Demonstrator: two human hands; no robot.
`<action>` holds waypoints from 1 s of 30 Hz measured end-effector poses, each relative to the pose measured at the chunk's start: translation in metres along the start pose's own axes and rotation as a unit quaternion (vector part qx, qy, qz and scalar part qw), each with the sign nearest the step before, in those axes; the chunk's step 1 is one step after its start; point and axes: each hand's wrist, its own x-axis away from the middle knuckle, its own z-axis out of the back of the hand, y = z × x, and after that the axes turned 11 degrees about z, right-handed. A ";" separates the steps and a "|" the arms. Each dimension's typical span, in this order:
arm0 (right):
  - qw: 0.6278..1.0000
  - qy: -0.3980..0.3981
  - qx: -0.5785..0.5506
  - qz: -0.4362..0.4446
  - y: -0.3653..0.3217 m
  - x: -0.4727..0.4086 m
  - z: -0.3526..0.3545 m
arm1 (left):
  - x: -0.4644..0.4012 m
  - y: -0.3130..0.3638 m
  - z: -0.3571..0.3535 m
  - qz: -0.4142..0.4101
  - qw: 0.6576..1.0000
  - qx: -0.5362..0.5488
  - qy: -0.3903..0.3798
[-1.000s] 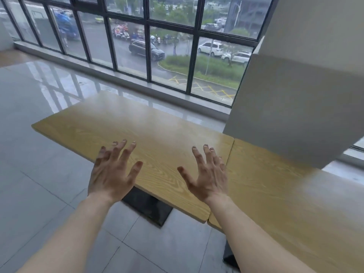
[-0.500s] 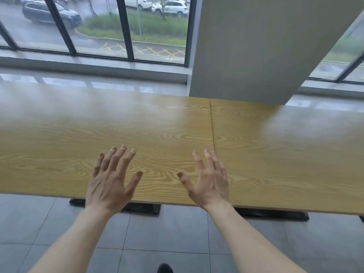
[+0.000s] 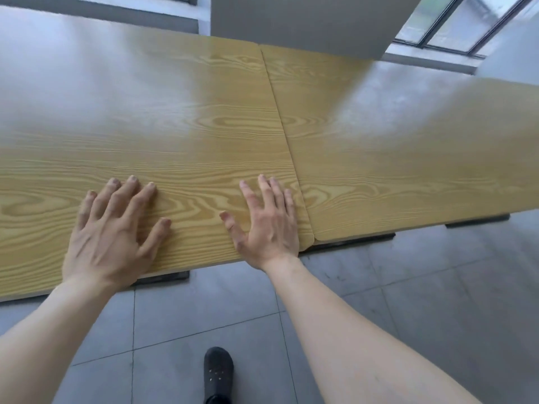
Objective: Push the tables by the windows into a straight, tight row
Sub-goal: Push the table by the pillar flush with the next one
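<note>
Two light wood-grain tables stand side by side below the windows. The left table (image 3: 163,121) and the right table (image 3: 408,147) meet at a thin seam, with only a narrow line between them. The left table's near edge sits a little closer to me than the right table's. My left hand (image 3: 113,234) lies flat with fingers spread on the left table near its front edge. My right hand (image 3: 267,220) lies flat on the same table, just left of the seam. Neither hand grips anything.
A grey pillar (image 3: 306,21) stands behind the seam at the tables' far edge. Windows (image 3: 455,21) run along the back right. Dark table bases (image 3: 350,243) show under the near edges. My black shoe (image 3: 218,374) is on the grey tiled floor.
My view has swung closer and more downward over the tables. Both hands, held above the top before, have come down flat onto the left table.
</note>
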 end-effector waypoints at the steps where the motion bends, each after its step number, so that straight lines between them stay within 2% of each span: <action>1: 1.000 0.015 0.001 -0.001 0.001 -0.001 -0.003 | -0.002 -0.001 -0.003 0.001 1.000 0.008 0.001; 4: 0.999 0.038 0.000 -0.004 0.000 0.000 -0.004 | -0.002 -0.001 -0.001 0.002 1.000 0.018 0.001; 19: 0.999 0.051 0.001 -0.004 0.004 -0.005 -0.008 | -0.007 0.001 -0.002 0.000 1.000 0.020 0.012; 30: 0.999 -0.006 -0.031 0.010 0.008 -0.008 0.016 | -0.005 0.007 0.010 0.014 1.000 -0.002 -0.010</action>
